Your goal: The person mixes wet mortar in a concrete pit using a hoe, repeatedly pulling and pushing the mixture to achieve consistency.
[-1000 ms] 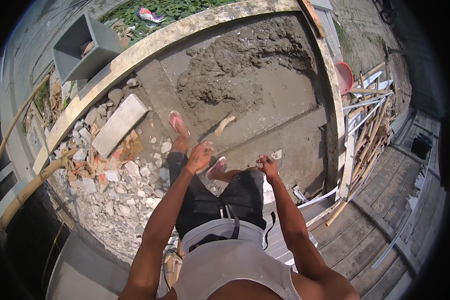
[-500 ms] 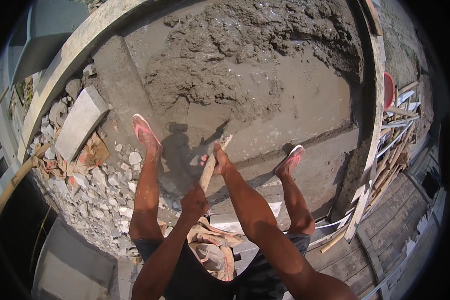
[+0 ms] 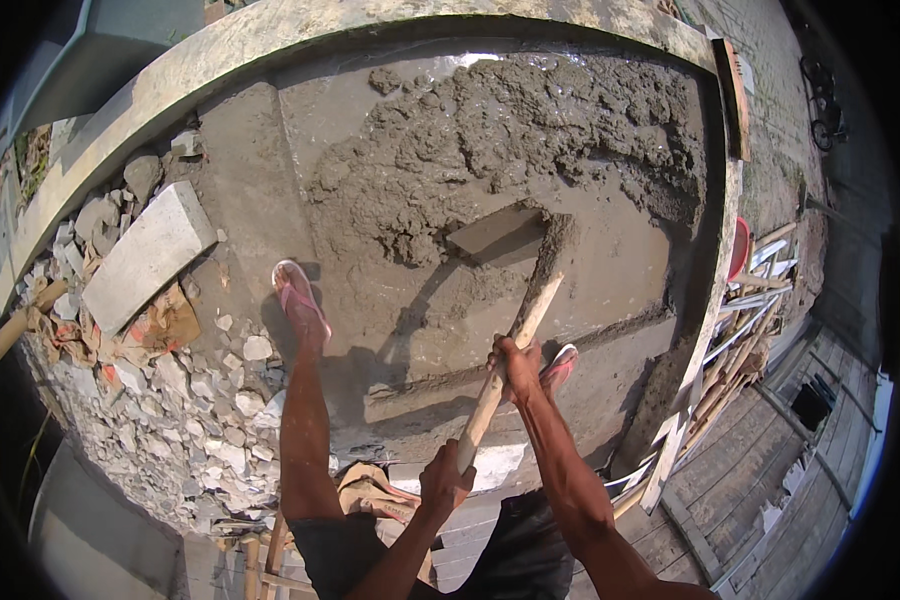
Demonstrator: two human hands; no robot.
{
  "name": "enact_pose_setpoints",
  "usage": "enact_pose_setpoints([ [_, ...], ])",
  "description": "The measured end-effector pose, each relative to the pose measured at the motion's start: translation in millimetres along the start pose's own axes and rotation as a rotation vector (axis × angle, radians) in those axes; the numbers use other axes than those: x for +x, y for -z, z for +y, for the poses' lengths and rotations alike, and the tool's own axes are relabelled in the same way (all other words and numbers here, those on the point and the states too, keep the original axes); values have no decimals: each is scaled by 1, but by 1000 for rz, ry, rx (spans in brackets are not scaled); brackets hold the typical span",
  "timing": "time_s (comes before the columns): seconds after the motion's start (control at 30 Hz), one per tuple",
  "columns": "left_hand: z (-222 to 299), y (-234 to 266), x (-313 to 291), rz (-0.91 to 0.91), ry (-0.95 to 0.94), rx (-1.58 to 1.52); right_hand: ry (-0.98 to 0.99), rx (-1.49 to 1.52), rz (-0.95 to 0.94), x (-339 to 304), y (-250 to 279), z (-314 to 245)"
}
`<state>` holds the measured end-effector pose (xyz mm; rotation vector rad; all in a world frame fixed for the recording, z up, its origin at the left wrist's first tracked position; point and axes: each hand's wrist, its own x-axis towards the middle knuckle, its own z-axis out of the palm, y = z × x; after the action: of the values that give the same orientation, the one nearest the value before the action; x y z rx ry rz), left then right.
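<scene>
Both of my hands are wrapped round the wooden handle [image 3: 490,400] of a hoe. My left hand [image 3: 446,480] closes on its lower, nearer end, while my right hand [image 3: 517,370] grips farther up the shaft. Beyond my hands, the mud-coated hoe blade [image 3: 498,232] shows at the near edge of a heap of wet grey mortar [image 3: 550,130]. Thin wet slurry [image 3: 610,270] lies beside the heap. My feet, in pink-strapped flip-flops [image 3: 303,300], stand apart, the left one on mortar-smeared ground; the right is partly behind my right hand.
Pale boards [image 3: 220,60] edge the mortar at the far side and right. Broken rubble [image 3: 200,420] and a concrete block [image 3: 150,257] lie to the left. A paper sack [image 3: 380,490] is between my legs. At the right are bamboo sticks [image 3: 740,340], a red basin [image 3: 739,247] and planks [image 3: 740,480].
My hands have moved apart along the handle and to the right. The hoe blade, hidden low in the mortar before, now shows clearly farther up and right.
</scene>
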<state>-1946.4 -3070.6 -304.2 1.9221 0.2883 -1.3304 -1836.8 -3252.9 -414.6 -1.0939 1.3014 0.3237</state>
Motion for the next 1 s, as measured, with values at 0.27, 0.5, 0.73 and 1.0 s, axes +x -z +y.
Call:
enact_pose_setpoints([
  [0.27,117,147,254,176,-314,-257,635,-354,-11,191,-193,-218],
  [0.5,91,86,264,185,-10,-646,653,-912,103,209,-237,-169],
  [0.73,72,41,207,196,-107,-275,327,-287,-120,181,-118,-134],
  [1.0,20,0,135,78,-52,-93,367,-40,-60,84,-24,-62],
])
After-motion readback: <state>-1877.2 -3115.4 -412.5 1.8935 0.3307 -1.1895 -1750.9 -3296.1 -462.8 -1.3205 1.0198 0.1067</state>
